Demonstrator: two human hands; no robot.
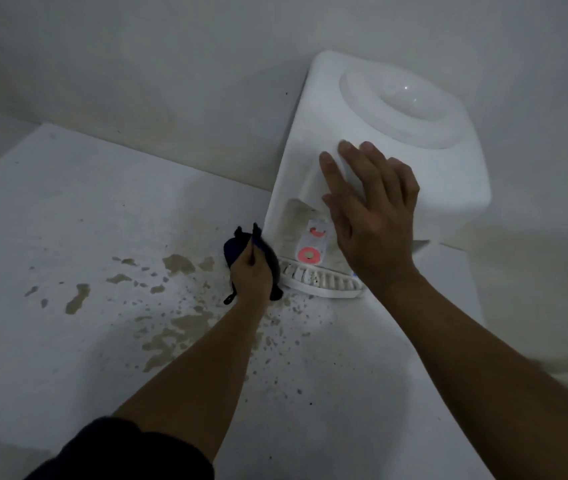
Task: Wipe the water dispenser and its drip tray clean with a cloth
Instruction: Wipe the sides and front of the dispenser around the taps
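Head camera view, looking down past two bare forearms at a white worktop (68, 209) set against a pale wall.

Left hand (251, 275) grips a bunched dark blue cloth (237, 247), fingers curled round it so that dark folds stick out above and below the fist. This hand holds the cloth low against the front left corner of the water dispenser (310, 133), just beside the left end of the drip tray (324, 284). The left arm reaches forward from the bottom of the frame, with a dark short sleeve (120, 452) showing near the elbow.

Right hand (372, 209) lies flat and spread on the sloped upper front of the dispenser, palm down, fingers straight and pointing up and away. It holds nothing. The right arm comes in from the lower right edge.

The dispenser is a white tabletop unit, standing at the back right of the worktop close to the wall. Its top has a round raised collar (400, 109) with no bottle in it. In the recess under the right hand sits a white tap with a red round marking (308, 254) and a second red mark above it; no writing or brand name can be read. The drip tray is a white slotted grille curving out at the foot of the unit, and it looks grimy.

Brownish stains and dark specks (178, 323) are scattered over the worktop in front and to the left of the dispenser, some beneath the left forearm.
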